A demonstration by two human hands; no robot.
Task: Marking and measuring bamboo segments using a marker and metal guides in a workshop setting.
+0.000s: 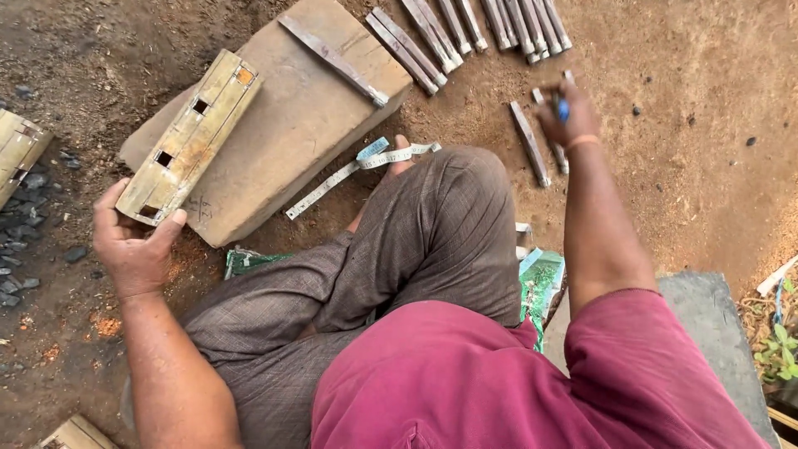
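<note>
Slotted wooden bar (189, 137) lying diagonally across stone slab (283, 125), near end clamped by left hand (133, 241). Right hand (565, 112), well right of slab, closed on blue marker (563, 108) among wooden slats (529, 143). Measuring tape (357, 170) just beside slab. Advisable: bar kept flat, grip firm.

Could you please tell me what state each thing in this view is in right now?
left hand: gripping the end of the bamboo piece.
bamboo piece: slotted, lying tilted on the stone slab.
stone slab: flat on the dirt.
right hand: closed on a blue pen, over the sticks.
blue pen: held.
measuring tape: unrolled, loose on the ground.
sticks: lying in a row.
</note>
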